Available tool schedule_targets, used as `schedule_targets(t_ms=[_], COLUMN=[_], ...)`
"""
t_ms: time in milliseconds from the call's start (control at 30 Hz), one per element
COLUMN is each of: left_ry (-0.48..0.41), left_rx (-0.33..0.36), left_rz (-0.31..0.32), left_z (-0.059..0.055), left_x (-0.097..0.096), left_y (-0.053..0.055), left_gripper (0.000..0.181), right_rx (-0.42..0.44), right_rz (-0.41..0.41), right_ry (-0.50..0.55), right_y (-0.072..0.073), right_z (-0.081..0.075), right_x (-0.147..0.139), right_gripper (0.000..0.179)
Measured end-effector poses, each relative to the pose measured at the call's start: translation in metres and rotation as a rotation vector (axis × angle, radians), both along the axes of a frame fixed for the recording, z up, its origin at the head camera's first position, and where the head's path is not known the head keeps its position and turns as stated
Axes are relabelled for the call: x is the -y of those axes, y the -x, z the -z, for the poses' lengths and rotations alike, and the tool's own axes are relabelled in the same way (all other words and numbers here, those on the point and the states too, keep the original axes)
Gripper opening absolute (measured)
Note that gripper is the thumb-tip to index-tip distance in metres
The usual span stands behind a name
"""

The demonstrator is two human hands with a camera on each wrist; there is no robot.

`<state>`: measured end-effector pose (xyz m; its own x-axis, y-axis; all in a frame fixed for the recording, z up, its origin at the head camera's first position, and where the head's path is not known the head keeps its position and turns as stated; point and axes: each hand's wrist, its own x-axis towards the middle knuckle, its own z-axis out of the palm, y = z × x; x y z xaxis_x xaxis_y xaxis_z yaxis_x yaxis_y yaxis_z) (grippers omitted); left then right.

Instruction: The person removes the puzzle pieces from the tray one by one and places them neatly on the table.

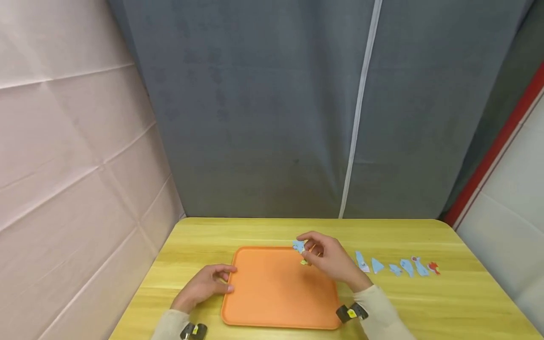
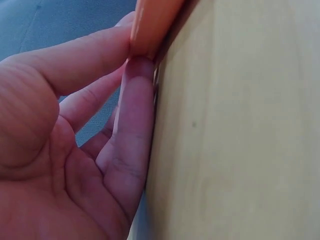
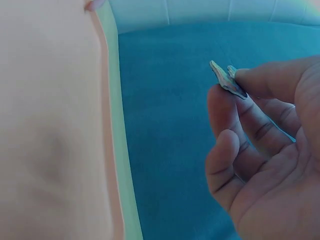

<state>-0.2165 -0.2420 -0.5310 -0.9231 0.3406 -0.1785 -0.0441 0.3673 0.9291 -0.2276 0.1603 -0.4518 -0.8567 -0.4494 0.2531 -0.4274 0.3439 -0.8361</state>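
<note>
My right hand is raised over the far right part of an orange tray. Its thumb and fingertips pinch a flat light-blue puzzle piece, which the right wrist view shows nearly edge-on as a thin piece. A small yellow bit shows just below the fingers in the head view. My left hand is at the tray's left side, thumb and fingers gripping the rim. Close up, in the left wrist view, the orange rim sits between thumb and finger, low against the wooden table.
Right of the tray, several puzzle pieces lie in a row on the yellow wood-grain table: mostly light blue, with a red one at the right end. A grey curtain hangs behind the table, and pale sheeting borders the left.
</note>
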Motion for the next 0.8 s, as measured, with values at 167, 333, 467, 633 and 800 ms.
schedule_targets(t_ms=[167, 333, 467, 633, 800], left_ry=[-0.001, 0.003, 0.012, -0.006, -0.012], left_rx=[0.001, -0.002, -0.01, -0.002, 0.006], left_rz=[0.009, 0.005, 0.002, 0.011, 0.018], left_z=[-0.001, -0.001, 0.001, 0.001, 0.001], left_x=[0.001, 0.004, 0.006, 0.009, 0.009], left_y=[0.0, 0.001, 0.0, 0.001, 0.001], left_gripper=[0.057, 0.058, 0.058, 0.058, 0.058], right_rx=[-0.021, -0.022, -0.015, -0.005, -0.005], right_rz=[0.032, 0.07, 0.11, 0.146, 0.21], right_ry=[0.003, 0.005, 0.009, -0.007, -0.066], right_y=[-0.004, -0.003, -0.005, -0.006, -0.007], right_z=[0.001, 0.003, 0.005, 0.01, 0.013], right_x=[-0.023, -0.041, -0.056, -0.078, -0.102], right_gripper=[0.033, 0.033, 0.034, 0.034, 0.035])
